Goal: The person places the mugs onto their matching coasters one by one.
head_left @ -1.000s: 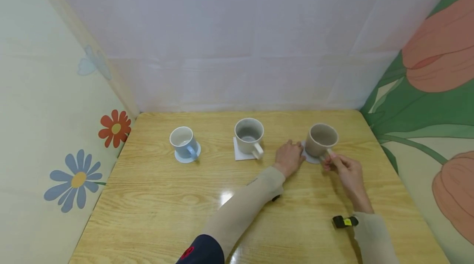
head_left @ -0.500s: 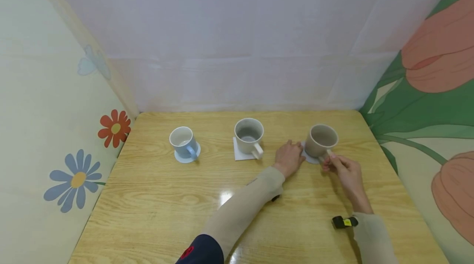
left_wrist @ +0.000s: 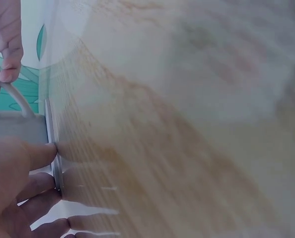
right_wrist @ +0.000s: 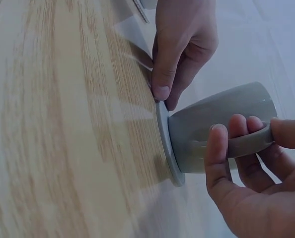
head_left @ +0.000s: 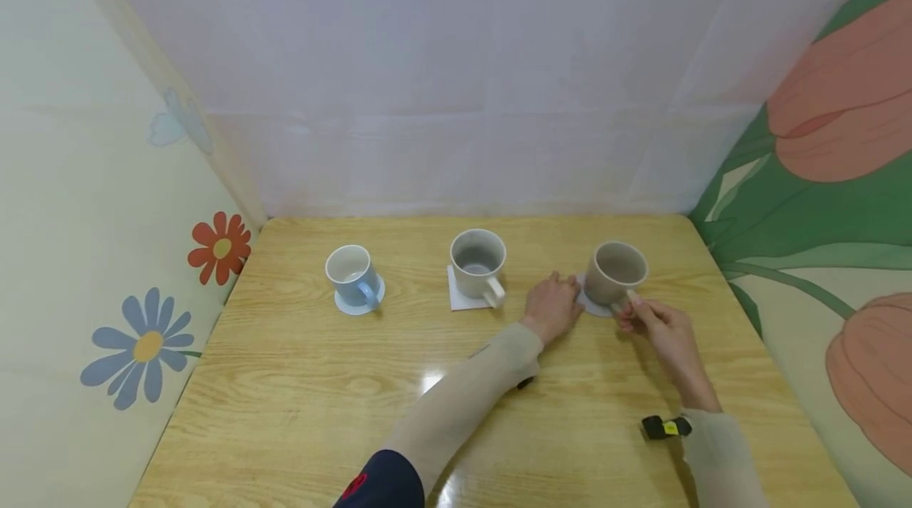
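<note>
A grey-beige mug point(head_left: 607, 283) stands upright on a round pale coaster point(head_left: 595, 307) at the table's right side. My right hand point(head_left: 666, 330) pinches its handle between thumb and fingers, seen closely in the right wrist view, where the mug point(right_wrist: 222, 119) rests with its base against the coaster point(right_wrist: 163, 130). At the coaster's left edge is my left hand point(head_left: 552, 306). Its thumb and index finger pinch the rim of the coaster, as the left wrist view shows with the left hand point(left_wrist: 13, 183) low in the picture.
A larger white mug point(head_left: 470, 278) with a grey inside stands on a square white coaster point(head_left: 460, 302) in the middle. Farther left, a small light-blue mug point(head_left: 351, 282) is on a round pale-blue coaster point(head_left: 351, 308). A white cloth point(head_left: 456, 96) hangs behind the wooden table point(head_left: 306, 389).
Both hands keep their places on the mug's handle and the coaster. The mug's rim sits a touch lower in the head view, which has itself shifted slightly.
</note>
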`<move>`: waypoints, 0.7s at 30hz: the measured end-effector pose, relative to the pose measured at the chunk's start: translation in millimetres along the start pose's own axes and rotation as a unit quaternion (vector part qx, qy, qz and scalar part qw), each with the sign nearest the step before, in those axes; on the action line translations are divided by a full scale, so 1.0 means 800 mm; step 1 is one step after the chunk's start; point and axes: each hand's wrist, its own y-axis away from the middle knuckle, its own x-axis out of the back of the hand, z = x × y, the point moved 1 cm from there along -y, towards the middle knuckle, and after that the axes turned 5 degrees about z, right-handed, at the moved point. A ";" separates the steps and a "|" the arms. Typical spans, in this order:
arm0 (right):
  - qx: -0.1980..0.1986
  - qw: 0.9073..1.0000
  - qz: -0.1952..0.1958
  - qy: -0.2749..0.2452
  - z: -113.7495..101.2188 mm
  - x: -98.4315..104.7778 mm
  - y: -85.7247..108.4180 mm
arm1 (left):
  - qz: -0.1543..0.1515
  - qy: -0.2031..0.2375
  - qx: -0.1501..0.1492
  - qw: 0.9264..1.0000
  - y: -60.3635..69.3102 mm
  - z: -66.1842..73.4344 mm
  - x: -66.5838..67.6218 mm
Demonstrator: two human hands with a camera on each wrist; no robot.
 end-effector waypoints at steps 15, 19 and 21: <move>0.039 0.985 0.016 0.167 -0.007 -0.002 -0.006 | -0.058 -0.017 -0.016 0.998 0.009 -0.008 0.015; 0.073 0.975 0.047 0.203 -0.005 -0.002 -0.006 | -0.076 -0.005 -0.020 0.997 0.017 -0.010 0.019; 0.097 0.968 0.068 0.219 -0.004 -0.002 -0.007 | -0.076 -0.001 -0.023 0.997 0.021 -0.011 0.022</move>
